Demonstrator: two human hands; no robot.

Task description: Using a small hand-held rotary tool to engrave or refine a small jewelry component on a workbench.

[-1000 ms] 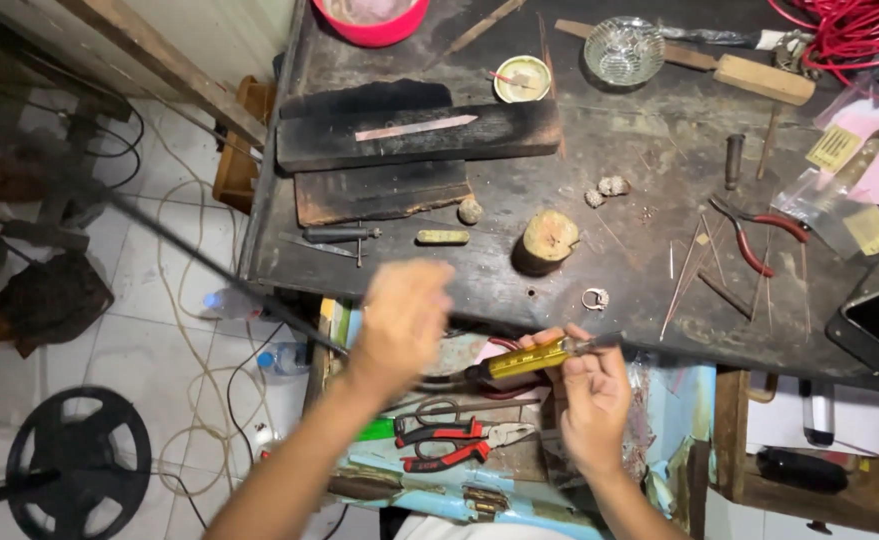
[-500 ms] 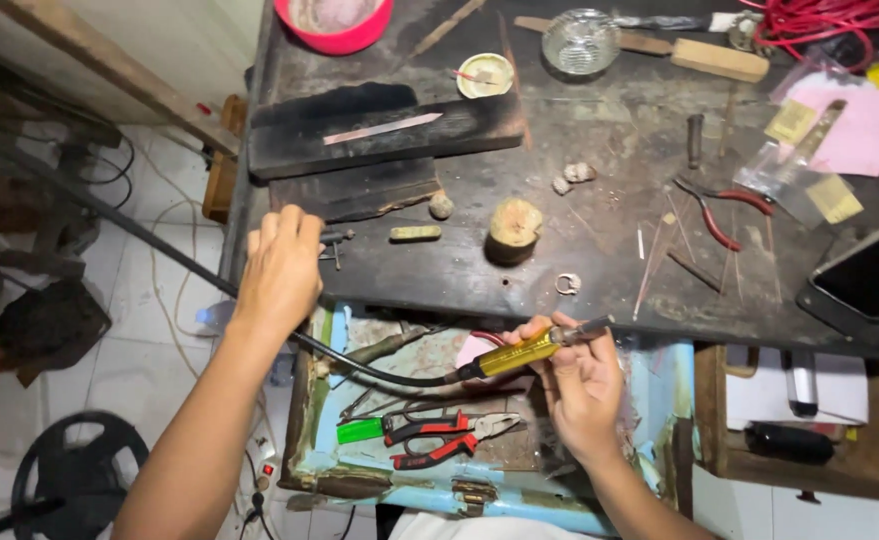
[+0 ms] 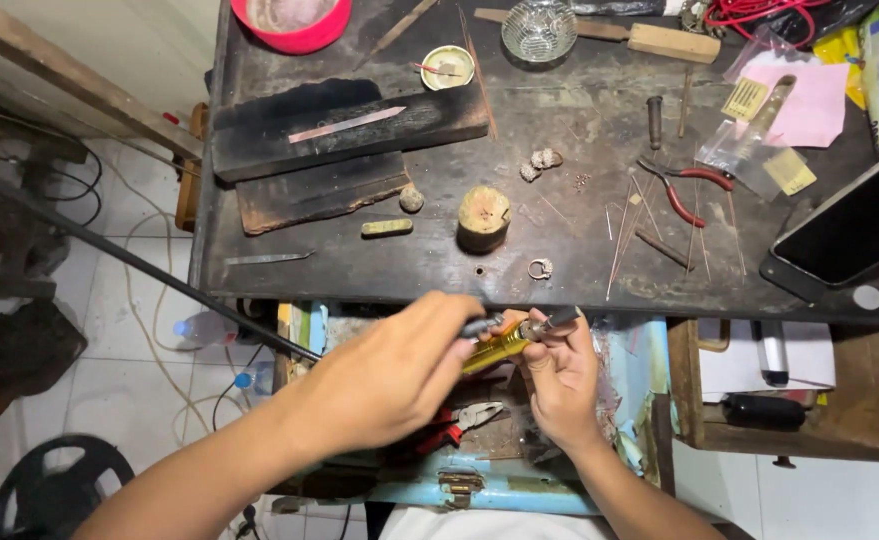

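We hold a small torch (image 3: 504,342) with a yellow handle in front of us, just below the front edge of the dark work table (image 3: 559,250). Our right hand (image 3: 562,378) is wrapped around the yellow handle and grips it tight. Our left hand (image 3: 389,375) comes in from the left, and its fingertips (image 3: 467,330) pinch the dark metal part near the tip of the torch. Both hands touch the torch at once. A thin black hose (image 3: 139,262) runs from the torch up to the left, past the corner of the table.

Under our hands we see an open blue drawer (image 3: 479,490). Red pliers (image 3: 459,425) lie in it, partly hidden by our left hand.

On the table, just above the torch, lies a little ring (image 3: 540,268). Near it stands a short round wood block (image 3: 482,217). A small gold bar (image 3: 386,227) lies to the left of the block. Farther back we see two burnt black boards (image 3: 344,125), and a thin metal strip (image 3: 347,124) lies on the upper one. Another pair of red pliers (image 3: 674,190) rests on the right side of the table among thin wires. A black phone (image 3: 844,230) lies at the right edge. A red bowl (image 3: 291,22) sits at the back.

On the floor to the left we see a plastic bottle (image 3: 202,328).
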